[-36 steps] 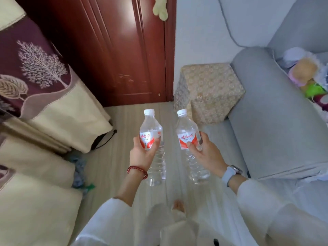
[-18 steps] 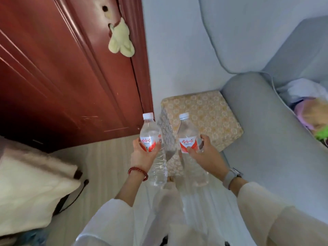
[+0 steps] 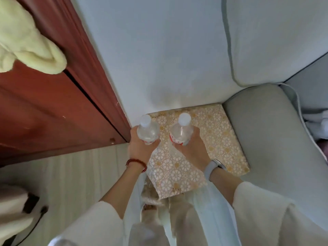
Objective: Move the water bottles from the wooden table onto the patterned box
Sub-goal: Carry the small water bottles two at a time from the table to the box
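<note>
Seen from almost straight above, the left hand (image 3: 140,148) was curled round the body of the left water bottle (image 3: 148,131), and the right hand (image 3: 191,148) was wrapped in the same way round the right water bottle (image 3: 181,133). Both bottles stood upright, white caps toward the camera, side by side over the patterned box (image 3: 221,139). The left one hung at the box's left edge, the right one nearer the middle of its top. Their lower halves were hidden behind the hands and their own shoulders, so it could not be told whether either base touched the box or was held just above it. Only a sliver of red label showed on each.

The box sat in the corner against the pale wall (image 3: 159,50), pressed up beside the arm of a grey sofa (image 3: 266,139); its near corner was covered by the person's white clothing. A red bead bracelet (image 3: 136,164) circled the left wrist and a pale watch (image 3: 213,167) the right. The red-brown wooden door (image 3: 53,112) filled the left side, a soft yellowish cloth thing (image 3: 26,41) hanging on it, cut off by the frame.
</note>
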A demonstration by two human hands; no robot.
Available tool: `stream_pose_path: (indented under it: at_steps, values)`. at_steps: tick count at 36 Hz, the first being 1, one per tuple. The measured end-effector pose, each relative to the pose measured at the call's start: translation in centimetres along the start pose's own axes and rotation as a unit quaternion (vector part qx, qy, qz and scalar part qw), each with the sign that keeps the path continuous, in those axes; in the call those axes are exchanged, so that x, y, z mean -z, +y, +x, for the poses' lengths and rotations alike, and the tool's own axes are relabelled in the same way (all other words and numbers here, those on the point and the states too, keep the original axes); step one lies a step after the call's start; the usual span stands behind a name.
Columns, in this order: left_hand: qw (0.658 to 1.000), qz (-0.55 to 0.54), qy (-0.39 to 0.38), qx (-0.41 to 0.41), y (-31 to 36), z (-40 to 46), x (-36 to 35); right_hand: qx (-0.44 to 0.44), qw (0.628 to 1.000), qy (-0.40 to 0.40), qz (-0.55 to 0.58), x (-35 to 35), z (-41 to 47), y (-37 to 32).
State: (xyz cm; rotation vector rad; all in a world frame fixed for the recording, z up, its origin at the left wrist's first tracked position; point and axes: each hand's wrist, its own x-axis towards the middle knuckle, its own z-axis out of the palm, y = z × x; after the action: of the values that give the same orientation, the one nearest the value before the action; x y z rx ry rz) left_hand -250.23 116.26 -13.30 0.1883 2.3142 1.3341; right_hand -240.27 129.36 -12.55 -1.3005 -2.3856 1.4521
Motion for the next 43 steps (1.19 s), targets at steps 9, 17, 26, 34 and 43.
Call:
stream_pose_path:
  at_steps: [9, 17, 26, 34, 43]
  values:
    - [0.998, 0.008, 0.065, 0.017, -0.5, 7.7, -5.4, 0.08, 0.995, 0.014, 0.054, -2.7, 10.8, 2.5]
    - [0.998, 0.019, 0.043, 0.03, -0.8, 9.4, -6.6, 0.095, 0.991, -0.02, 0.089, -3.5, 12.9, 3.7]
    - [0.998, 0.032, -0.052, 0.007, -1.2, 9.8, -4.3, 0.13, 0.984, -0.095, 0.07, -1.3, 13.2, 3.8]
    - [1.0, 0.002, 0.014, 0.01, -0.5, 10.5, -5.6, 0.126, 0.985, -0.029, 0.111, -3.2, 13.7, 3.0]
    - [0.998, -0.013, 0.048, 0.023, 0.0, 12.2, -6.4, 0.099, 0.988, 0.013, 0.12, -4.3, 15.1, 1.4]
